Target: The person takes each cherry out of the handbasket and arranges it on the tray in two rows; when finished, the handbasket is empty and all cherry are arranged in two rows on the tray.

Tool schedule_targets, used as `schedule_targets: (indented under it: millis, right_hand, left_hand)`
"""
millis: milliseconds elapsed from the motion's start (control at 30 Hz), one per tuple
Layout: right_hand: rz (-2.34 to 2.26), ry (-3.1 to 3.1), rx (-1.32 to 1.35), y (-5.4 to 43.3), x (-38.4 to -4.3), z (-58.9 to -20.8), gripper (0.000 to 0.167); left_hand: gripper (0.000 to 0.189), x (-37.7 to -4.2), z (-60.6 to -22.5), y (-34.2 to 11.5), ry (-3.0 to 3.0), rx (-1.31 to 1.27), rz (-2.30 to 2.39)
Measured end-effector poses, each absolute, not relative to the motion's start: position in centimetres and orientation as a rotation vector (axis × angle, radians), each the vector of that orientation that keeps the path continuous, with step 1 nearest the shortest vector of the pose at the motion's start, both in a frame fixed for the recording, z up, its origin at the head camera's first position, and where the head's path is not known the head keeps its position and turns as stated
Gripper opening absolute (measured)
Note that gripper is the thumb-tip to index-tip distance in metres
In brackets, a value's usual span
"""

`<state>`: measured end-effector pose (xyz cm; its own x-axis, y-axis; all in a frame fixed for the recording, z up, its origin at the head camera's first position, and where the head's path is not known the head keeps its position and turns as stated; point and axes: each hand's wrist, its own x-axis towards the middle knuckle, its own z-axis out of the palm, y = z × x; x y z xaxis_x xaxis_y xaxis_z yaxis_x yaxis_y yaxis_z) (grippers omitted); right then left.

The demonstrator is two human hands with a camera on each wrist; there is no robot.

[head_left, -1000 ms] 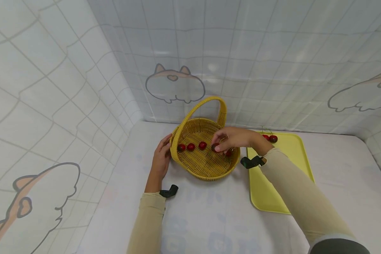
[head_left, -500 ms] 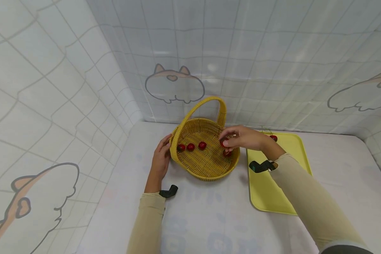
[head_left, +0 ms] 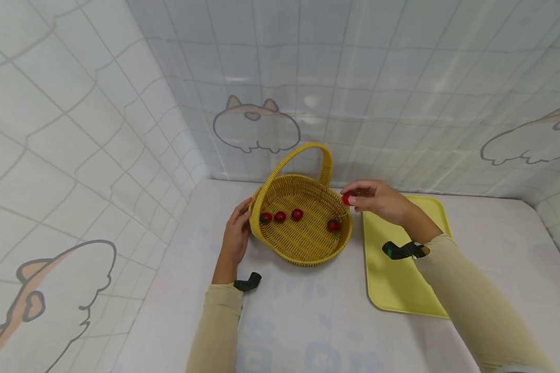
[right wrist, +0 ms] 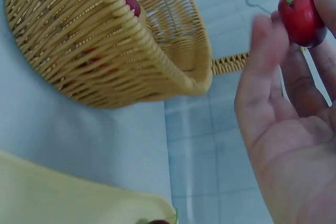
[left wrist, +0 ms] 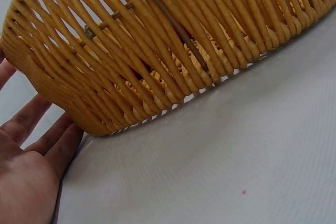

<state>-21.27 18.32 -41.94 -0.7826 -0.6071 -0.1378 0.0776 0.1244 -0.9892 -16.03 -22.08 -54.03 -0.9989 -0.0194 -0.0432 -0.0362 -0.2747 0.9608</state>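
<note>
A yellow wicker basket [head_left: 308,262] with a tall handle stands on the table. Inside, a row of three cherries [head_left: 280,216] lies to the left and one cherry [head_left: 333,225] to the right. My left hand [head_left: 235,235] rests against the basket's left side, its fingers extended along the weave in the left wrist view. Just beyond the basket's right rim, my right hand [head_left: 378,199] pinches a red cherry [right wrist: 303,19] between fingertips and thumb. Its green stem points up and left in the right wrist view.
A yellow tray [head_left: 396,282] lies right of the basket, partly under my right forearm. Another cherry [right wrist: 159,222] shows at the tray's edge in the right wrist view. A tile-patterned wall covering [head_left: 378,103] rises close behind the basket.
My right hand has moved right, from inside the basket to past its right rim, still holding the cherry. The left hand and basket have stayed in place.
</note>
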Motion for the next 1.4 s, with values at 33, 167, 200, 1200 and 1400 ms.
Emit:
schedule_targets:
  millis: [33, 167, 200, 1200, 1400]
  right_hand:
    - [-1.704, 1.923, -0.504, 18.6, -21.2, -41.9, 0.024]
    - [-1.694, 2.063, -0.455, 19.6, -20.8, -41.9, 0.024]
    - [-1.697, 2.090, -0.443, 19.8, -20.7, -41.9, 0.024]
    - [-2.406, 1.765, -0.229, 26.7, -17.3, -46.9, 0.023]
    - [-2.510, 1.787, -0.091, 27.9, -16.8, -47.7, 0.019]
  left_hand:
    - [0.043, -16.0, -54.0, -22.1, 1.888, -0.073, 2.498]
    - [0.043, -16.0, -54.0, -22.1, 1.888, -0.065, 2.503]
    - [0.043, -16.0, -54.0, -22.0, 1.886, -0.063, 2.505]
    - [0.043, -15.9, -54.3, -22.1, 1.890, -0.051, 2.507]
    - [0.043, -15.9, -54.3, -22.1, 1.896, -0.054, 2.503]
